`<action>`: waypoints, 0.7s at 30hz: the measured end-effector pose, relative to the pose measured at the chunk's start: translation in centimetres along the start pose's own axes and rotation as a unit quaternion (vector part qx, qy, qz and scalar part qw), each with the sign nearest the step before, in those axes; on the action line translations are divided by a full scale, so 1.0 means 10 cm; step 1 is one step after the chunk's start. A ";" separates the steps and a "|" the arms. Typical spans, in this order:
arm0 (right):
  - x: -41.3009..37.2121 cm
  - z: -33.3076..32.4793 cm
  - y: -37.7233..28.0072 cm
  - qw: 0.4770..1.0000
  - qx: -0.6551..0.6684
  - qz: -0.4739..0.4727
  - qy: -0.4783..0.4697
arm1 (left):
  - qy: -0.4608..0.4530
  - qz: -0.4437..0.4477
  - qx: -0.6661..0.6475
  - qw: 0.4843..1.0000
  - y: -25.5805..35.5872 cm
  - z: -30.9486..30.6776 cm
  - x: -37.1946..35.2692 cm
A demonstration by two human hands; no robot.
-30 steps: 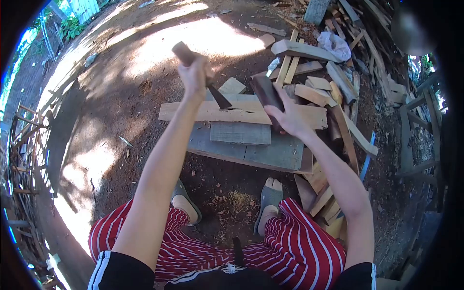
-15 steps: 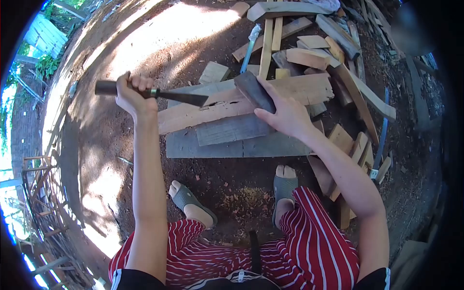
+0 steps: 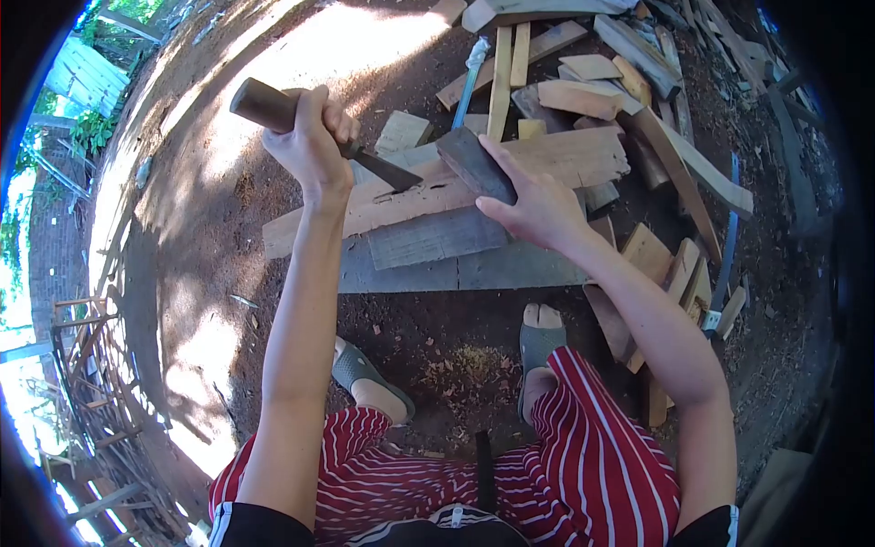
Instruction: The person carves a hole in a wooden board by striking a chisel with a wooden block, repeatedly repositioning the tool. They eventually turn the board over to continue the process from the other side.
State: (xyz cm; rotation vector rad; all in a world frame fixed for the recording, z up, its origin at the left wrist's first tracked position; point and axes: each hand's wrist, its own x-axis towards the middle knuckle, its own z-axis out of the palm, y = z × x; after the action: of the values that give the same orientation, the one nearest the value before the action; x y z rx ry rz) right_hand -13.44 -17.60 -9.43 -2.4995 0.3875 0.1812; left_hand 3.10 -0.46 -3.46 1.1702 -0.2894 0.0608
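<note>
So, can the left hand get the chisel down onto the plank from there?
Probably yes. The left hand grips the chisel with its blade tip at or just over the plank, and nothing lies between them. The right hand holds the block beside that spot, not across it.

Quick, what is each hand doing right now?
Left hand: closed around the handle of a chisel.
Right hand: closed on a dark wooden block.
</note>
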 end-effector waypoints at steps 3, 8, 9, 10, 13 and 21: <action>0.01 0.04 0.04 1.000 0.008 -0.006 0.004 | 0.015 0.007 0.008 1.000 0.00 0.04 -0.01; 0.01 0.03 0.04 1.000 0.004 -0.013 0.009 | -0.016 0.022 0.026 0.999 0.04 0.04 -0.06; 0.01 0.03 0.04 1.000 0.002 -0.015 0.011 | -0.016 0.023 0.026 0.999 0.04 0.04 -0.06; 0.01 0.04 0.04 1.000 -0.001 -0.017 0.013 | -0.016 0.023 0.028 0.999 0.04 0.03 -0.07; 0.01 0.05 0.04 1.000 0.002 -0.020 0.016 | -0.012 0.021 0.031 0.999 0.06 0.03 -0.07; 0.01 0.03 0.03 0.999 -0.008 -0.030 0.025 | 0.001 0.004 0.017 1.000 0.05 0.04 -0.08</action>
State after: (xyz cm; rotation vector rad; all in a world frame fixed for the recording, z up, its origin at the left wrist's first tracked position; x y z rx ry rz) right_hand -13.44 -17.63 -9.86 -2.5317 0.3323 0.0971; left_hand 2.17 -0.59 -3.06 1.2035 -0.2914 0.0740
